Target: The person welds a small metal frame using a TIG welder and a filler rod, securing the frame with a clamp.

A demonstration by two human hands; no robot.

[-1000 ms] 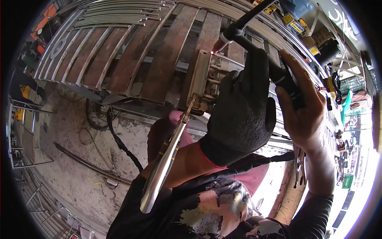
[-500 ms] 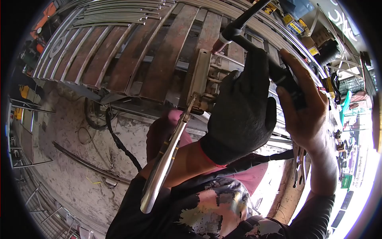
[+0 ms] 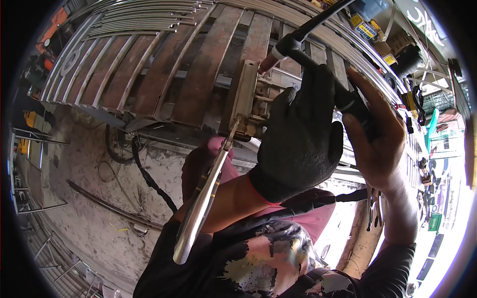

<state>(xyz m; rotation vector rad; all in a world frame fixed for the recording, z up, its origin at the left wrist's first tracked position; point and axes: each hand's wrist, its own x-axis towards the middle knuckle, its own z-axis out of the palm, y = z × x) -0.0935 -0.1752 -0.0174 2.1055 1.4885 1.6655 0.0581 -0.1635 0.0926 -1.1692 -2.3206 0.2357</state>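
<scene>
A black TIG welding torch [image 3: 302, 55] with a pale, pinkish nozzle [image 3: 269, 60] angles down to a flat metal piece [image 3: 244, 94] on the slatted bench. My right hand [image 3: 380, 141], bare, is closed around the torch handle. In a black glove, my left hand [image 3: 295, 141] is closed against the torch neck from the other side; some of its fingertips are hidden. Locking pliers [image 3: 201, 208] grip the lower end of the metal piece, their long handle hanging over my left forearm. Short rods and small fittings [image 3: 262, 99] sit beside the piece.
Brown metal slats [image 3: 206, 74] form the bench top. Thin shiny rods [image 3: 144, 20] lie at its back left. Another pair of pliers [image 3: 374, 206] hangs below my right wrist. Yellow boxes [image 3: 365, 28] stand at the upper right. A black cable [image 3: 149, 176] runs down to the floor.
The torch nozzle has shifted slightly left and down beside the top of the metal piece. Both hands have moved a little with it, keeping their hold.
</scene>
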